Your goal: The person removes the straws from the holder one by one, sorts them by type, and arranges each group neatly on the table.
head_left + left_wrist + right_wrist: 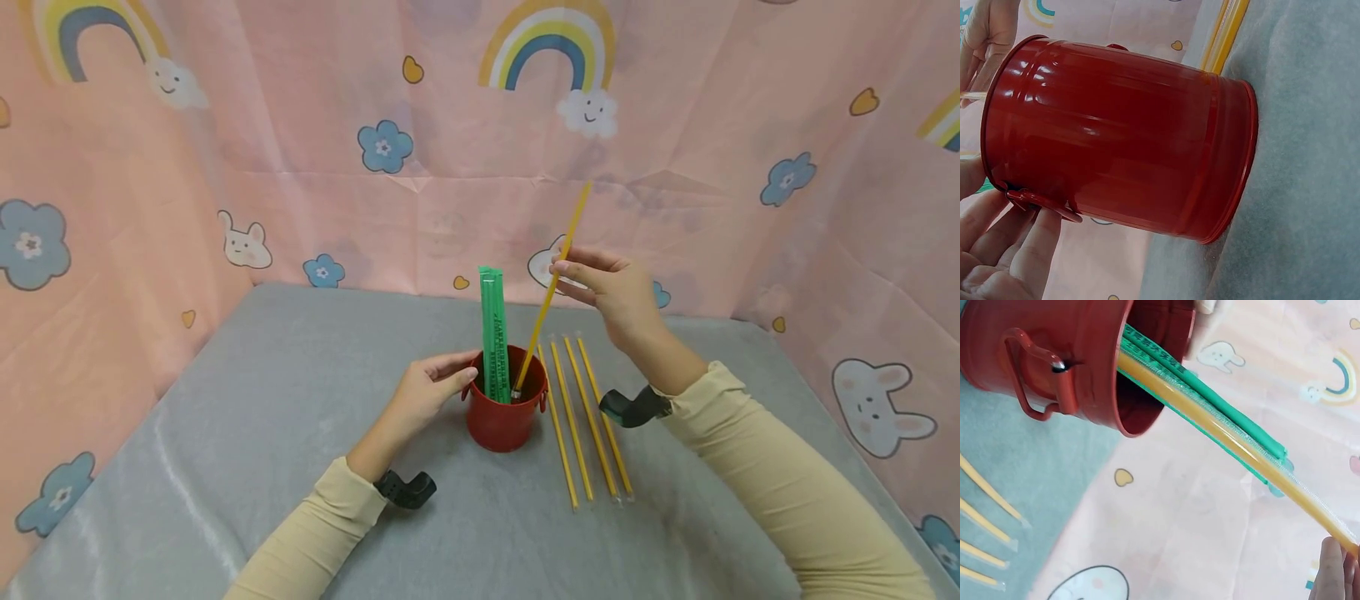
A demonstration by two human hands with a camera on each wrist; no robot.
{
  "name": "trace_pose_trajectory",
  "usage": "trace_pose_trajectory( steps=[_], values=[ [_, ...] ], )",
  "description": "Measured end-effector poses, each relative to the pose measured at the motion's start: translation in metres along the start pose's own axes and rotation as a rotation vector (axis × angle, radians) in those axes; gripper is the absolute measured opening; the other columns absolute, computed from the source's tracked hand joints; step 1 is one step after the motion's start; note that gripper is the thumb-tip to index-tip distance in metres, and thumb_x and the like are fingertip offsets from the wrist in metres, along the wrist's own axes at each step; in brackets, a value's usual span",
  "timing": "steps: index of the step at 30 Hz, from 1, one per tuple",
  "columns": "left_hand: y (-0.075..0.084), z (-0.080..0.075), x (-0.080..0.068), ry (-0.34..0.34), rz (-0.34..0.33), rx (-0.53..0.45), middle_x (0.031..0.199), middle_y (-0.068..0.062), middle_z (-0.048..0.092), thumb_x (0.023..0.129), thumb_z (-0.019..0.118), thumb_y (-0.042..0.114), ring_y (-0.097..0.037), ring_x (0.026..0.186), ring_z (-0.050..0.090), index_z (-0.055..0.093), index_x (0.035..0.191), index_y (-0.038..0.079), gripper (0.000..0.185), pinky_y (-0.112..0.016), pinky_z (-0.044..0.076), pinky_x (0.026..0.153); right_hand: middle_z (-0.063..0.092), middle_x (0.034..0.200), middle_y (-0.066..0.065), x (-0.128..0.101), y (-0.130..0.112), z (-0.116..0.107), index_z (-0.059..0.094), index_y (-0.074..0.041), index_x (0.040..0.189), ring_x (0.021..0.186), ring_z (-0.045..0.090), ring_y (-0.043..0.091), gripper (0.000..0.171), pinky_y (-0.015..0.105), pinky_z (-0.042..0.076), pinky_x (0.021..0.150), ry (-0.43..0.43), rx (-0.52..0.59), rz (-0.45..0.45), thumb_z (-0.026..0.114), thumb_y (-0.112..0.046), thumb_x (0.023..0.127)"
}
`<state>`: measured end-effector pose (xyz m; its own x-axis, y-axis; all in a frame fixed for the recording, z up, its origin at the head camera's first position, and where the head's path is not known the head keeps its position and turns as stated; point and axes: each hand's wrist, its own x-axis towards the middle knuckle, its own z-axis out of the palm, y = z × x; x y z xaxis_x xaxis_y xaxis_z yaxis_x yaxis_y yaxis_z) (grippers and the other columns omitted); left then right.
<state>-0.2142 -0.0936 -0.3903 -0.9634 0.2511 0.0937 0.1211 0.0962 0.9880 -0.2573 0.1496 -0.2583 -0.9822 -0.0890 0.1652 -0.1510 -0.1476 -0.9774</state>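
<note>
Right hand [615, 296] pinched yellow straw [552, 285], tip inside red bucket [504, 417]; left hand [427, 392], fingers relaxed, touched bucket's rim.

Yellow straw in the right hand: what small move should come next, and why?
Probably let go of it. The right hand pinches the yellow straw mid-length, its lower end already inside the red bucket beside the green straws, while the left hand steadies the rim.
</note>
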Motion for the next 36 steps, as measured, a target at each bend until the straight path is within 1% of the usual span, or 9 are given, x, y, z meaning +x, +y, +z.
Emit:
trace_pose_trajectory(
  steps=[3,9,15,20,24,29,31,32,36],
  values=[
    [-0.001,0.000,0.000,-0.002,0.000,0.001,0.136,-0.012,0.064,0.097,0.066,0.019,-0.025,0.127,0.061,0.062,0.135,0.007,0.040,-0.039,0.049,0.107,0.076,0.088,-0.006,0.000,-0.004,-0.001,0.078,-0.019,0.088,0.083,0.074,0.007,0.017,0.026,0.060,0.077,-0.001,0.015,-0.021,0.072,-0.004,0.090],
    [-0.001,0.000,0.000,-0.003,0.004,-0.003,0.136,-0.012,0.064,0.097,0.066,0.019,-0.024,0.127,0.061,0.062,0.135,0.007,0.040,-0.038,0.050,0.107,0.078,0.087,-0.003,-0.002,-0.014,-0.006,0.079,-0.013,0.091,0.084,0.075,0.009,0.014,0.028,0.060,0.080,0.002,0.099,-0.057,0.073,-0.001,0.087],
    [-0.003,0.001,0.001,0.002,0.013,-0.001,0.134,-0.012,0.065,0.097,0.066,0.018,-0.022,0.122,0.064,0.063,0.134,0.006,0.039,-0.036,0.052,0.104,0.078,0.092,0.002,-0.007,-0.024,-0.019,0.079,-0.007,0.097,0.087,0.075,0.013,0.014,0.027,0.061,0.079,0.066,0.154,-0.100,0.078,-0.002,0.083],
    [-0.004,0.001,0.002,0.006,0.008,0.003,0.133,-0.011,0.066,0.096,0.066,0.018,-0.019,0.121,0.064,0.064,0.134,0.008,0.039,-0.033,0.052,0.103,0.077,0.093,0.002,-0.013,-0.032,-0.035,0.079,-0.007,0.099,0.088,0.075,0.012,0.017,0.026,0.061,0.077,0.091,0.153,-0.096,0.079,-0.005,0.082],
    [-0.003,0.001,0.001,0.005,0.011,-0.001,0.133,-0.011,0.066,0.096,0.066,0.018,-0.021,0.122,0.064,0.064,0.134,0.008,0.039,-0.035,0.052,0.104,0.077,0.093,0.001,-0.017,-0.038,-0.049,0.080,-0.007,0.098,0.088,0.075,0.011,0.016,0.025,0.061,0.076,0.090,0.168,-0.071,0.078,-0.003,0.083],
    [-0.001,0.001,0.000,0.004,0.018,-0.003,0.134,-0.012,0.065,0.096,0.066,0.018,-0.022,0.121,0.064,0.063,0.134,0.007,0.040,-0.035,0.052,0.103,0.077,0.095,-0.001,-0.019,-0.037,-0.065,0.080,-0.008,0.100,0.090,0.075,0.011,0.016,0.025,0.060,0.077,0.077,0.113,-0.044,0.077,-0.004,0.084],
    [-0.001,0.001,0.000,0.006,0.018,-0.005,0.133,-0.012,0.066,0.096,0.066,0.018,-0.023,0.120,0.064,0.063,0.134,0.007,0.040,-0.034,0.052,0.102,0.077,0.093,-0.002,-0.020,-0.035,-0.072,0.080,-0.011,0.099,0.088,0.075,0.010,0.015,0.023,0.060,0.078,0.078,0.062,-0.032,0.077,-0.006,0.084],
    [-0.001,0.001,0.000,0.006,0.019,-0.007,0.133,-0.012,0.066,0.096,0.066,0.018,-0.023,0.120,0.065,0.063,0.134,0.007,0.040,-0.034,0.052,0.102,0.078,0.092,-0.002,-0.020,-0.034,-0.075,0.080,-0.011,0.098,0.087,0.075,0.010,0.015,0.024,0.060,0.078,0.077,0.059,-0.017,0.077,-0.005,0.085],
    [-0.001,0.001,0.000,0.008,0.021,-0.006,0.133,-0.013,0.066,0.096,0.066,0.018,-0.023,0.119,0.065,0.063,0.134,0.007,0.039,-0.033,0.053,0.101,0.078,0.087,-0.006,-0.020,-0.027,-0.088,0.082,-0.018,0.093,0.083,0.075,0.006,0.014,0.021,0.060,0.075,0.094,-0.036,0.035,0.075,-0.007,0.087]
  ],
)
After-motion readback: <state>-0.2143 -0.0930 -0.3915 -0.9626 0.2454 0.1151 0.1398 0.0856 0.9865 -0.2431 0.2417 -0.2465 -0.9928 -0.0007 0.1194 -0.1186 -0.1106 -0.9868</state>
